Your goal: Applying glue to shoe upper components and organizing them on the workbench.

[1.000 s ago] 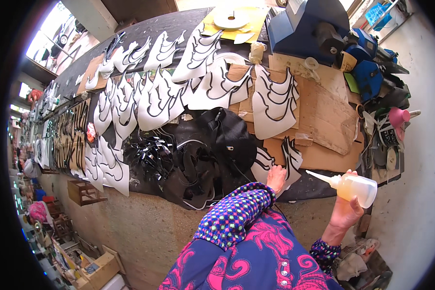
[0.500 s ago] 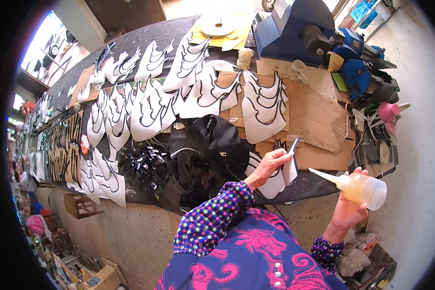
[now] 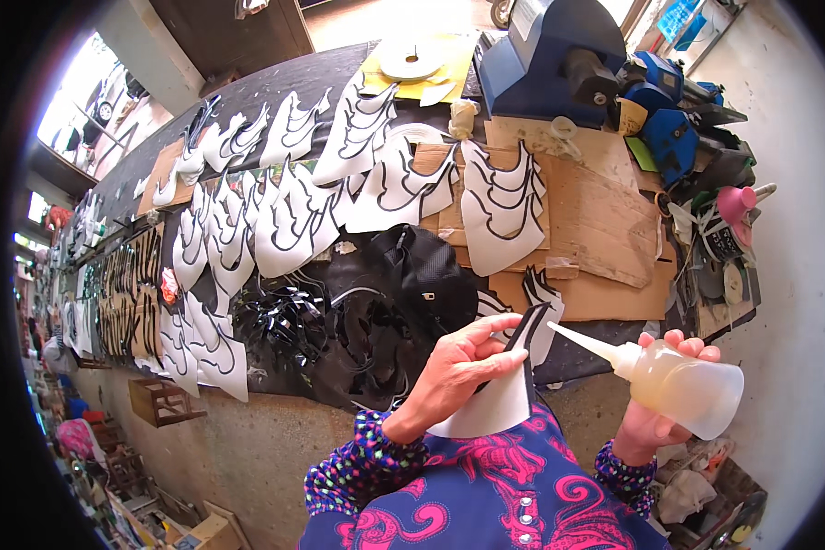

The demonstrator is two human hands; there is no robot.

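A white cut piece with black edging (image 3: 504, 394) is pinched in the left hand (image 3: 458, 367), thumb on the near face and fingers (image 3: 490, 332) curled over the top edge, so it stands lifted off the surface (image 3: 275, 92), tilted toward the person. Just beyond those fingers, to the right, the long nozzle of a squeeze bottle (image 3: 683, 385) points at the piece's black tip; the nozzle end is near it, but whether it touches cannot be told. The right hand (image 3: 655, 417) wraps the bottle from below, fingers closed around its body, bottle tilted nearly level with the nozzle aimed leftward.

By the look of it, the step in hand is applying glue to the held piece. The next move would call for bringing the nozzle onto the black edge and a steady, light squeeze while the left hand keeps the piece still.

The left forearm rises from the lower edge with the wrist bent up; the right wrist is cocked inward.

Past the fingers lie a heap of black parts (image 3: 376, 312), rows of white cut pieces (image 3: 275, 211), cardboard sheets (image 3: 596, 211) and a blue machine (image 3: 550, 46).
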